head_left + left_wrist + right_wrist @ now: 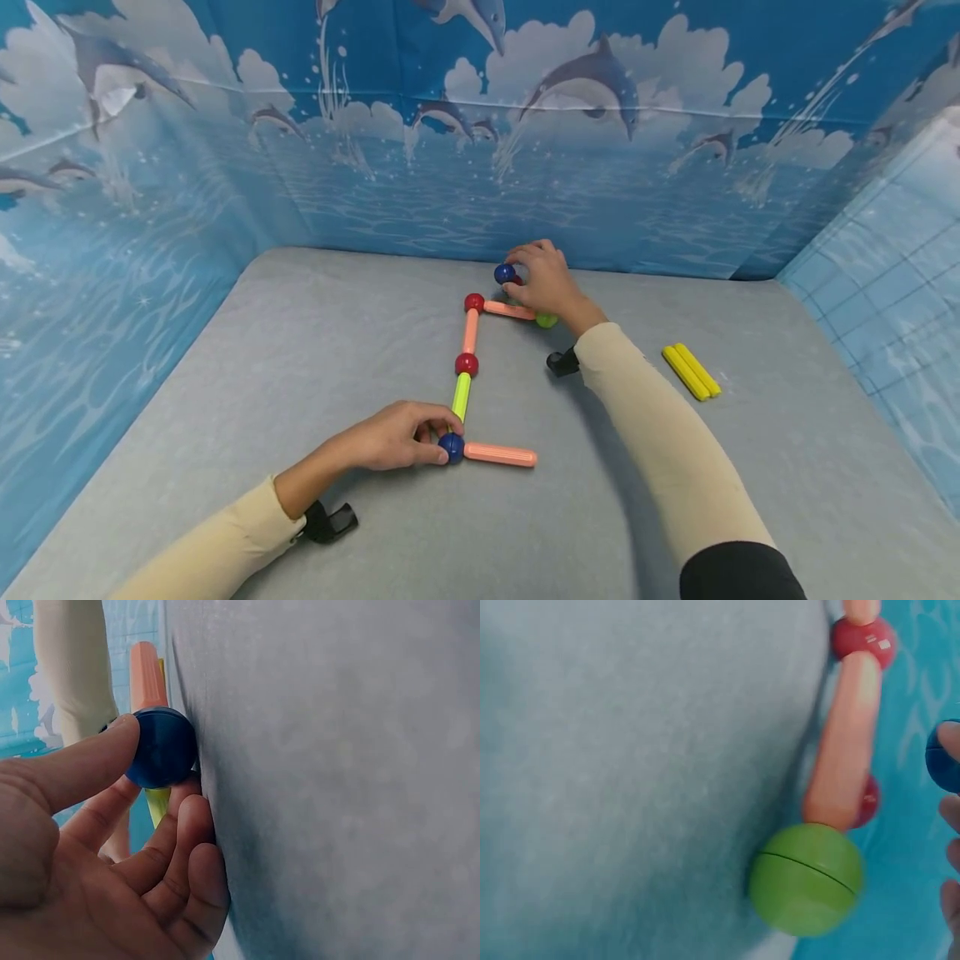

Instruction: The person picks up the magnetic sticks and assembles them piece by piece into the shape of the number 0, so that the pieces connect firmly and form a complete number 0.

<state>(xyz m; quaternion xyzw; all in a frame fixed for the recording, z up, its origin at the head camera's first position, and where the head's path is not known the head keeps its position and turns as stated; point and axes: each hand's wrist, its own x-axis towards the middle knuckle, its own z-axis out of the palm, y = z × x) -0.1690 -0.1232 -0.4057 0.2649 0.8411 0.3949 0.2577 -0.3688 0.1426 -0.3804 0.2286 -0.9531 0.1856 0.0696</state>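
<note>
My left hand (393, 437) pinches a blue ball (452, 447) between thumb and fingers, low on the table. From that ball an orange stick (500, 454) runs right and a lime stick (462, 396) runs away to a red ball (467, 364). Beyond it, another orange stick (470, 332) leads to a second red ball (474, 303). A further orange stick (510, 310) joins that one to a green ball (806, 879). Above this end, my right hand (549, 279) holds a second blue ball (506, 273). Something red, partly hidden, shows behind the stick in the right wrist view.
Two yellow sticks (691, 372) lie side by side on the grey table (360, 350), right of my right forearm. A dolphin-print backdrop (390, 192) rises along the table's far edge and sides. Black wrist cameras hang below both wrists.
</note>
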